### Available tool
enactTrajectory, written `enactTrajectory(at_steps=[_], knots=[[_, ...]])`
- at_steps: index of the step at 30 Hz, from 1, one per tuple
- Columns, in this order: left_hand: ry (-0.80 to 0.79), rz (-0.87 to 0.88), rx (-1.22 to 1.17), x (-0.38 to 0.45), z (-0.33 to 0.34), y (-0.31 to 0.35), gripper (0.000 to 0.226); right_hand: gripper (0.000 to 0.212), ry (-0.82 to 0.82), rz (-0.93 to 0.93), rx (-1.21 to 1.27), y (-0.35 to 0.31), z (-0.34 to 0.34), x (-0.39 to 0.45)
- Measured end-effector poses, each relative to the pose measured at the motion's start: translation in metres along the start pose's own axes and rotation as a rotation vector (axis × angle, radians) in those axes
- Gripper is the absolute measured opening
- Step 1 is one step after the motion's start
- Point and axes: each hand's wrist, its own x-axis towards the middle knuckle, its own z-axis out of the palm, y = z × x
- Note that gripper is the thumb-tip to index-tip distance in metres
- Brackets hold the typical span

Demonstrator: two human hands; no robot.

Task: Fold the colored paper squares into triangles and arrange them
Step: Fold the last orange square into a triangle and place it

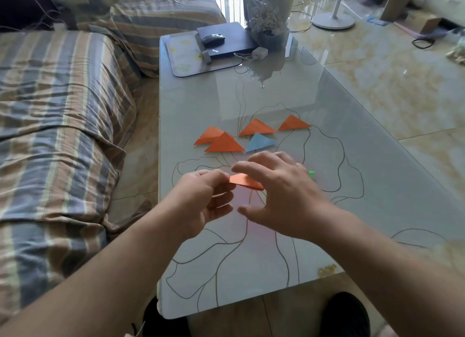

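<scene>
Right now a folded orange paper (245, 182) is up above the glass table (352, 211), pinched at its left end by the left hand (201, 201), while the right hand (279, 193) floats over it with fingers spread wide. Behind them four orange triangles (224, 144) and one blue triangle (260, 141) lie flat on the table, and a green bit of paper (311, 173) peeks out past the right hand.

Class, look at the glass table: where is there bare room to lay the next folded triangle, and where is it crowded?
Bare glass lies between the orange triangles and the mat, and along the table's right edge. It is crowded round the blue triangle and under both hands, left and right.
</scene>
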Motion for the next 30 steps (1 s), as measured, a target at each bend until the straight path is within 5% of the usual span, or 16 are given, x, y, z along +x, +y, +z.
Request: enactTrajectory(at_steps=[5,9,12,15,20,30], knots=[[-0.095,-0.083,-0.085,-0.005,0.004,0.001,0.012,0.009,0.319,-0.050,0.110,0.004,0.006,0.007],[-0.132,0.326,0.363,-0.005,-0.008,0.004,0.020,0.009,0.193,0.154,0.576,0.009,-0.003,0.010],[-0.060,0.701,0.667,-0.004,-0.017,0.003,0.005,0.015,0.135,0.247,0.831,0.009,-0.008,0.011],[0.037,0.923,0.894,-0.004,-0.018,0.002,0.005,0.014,0.111,0.221,0.734,0.013,-0.010,0.011],[0.043,0.981,0.992,-0.003,-0.015,-0.005,0.007,0.010,0.202,0.003,0.312,0.011,-0.005,0.010],[0.078,1.124,0.919,-0.010,-0.014,-0.001,0.010,0.026,0.240,-0.014,0.280,0.008,-0.004,0.011]])
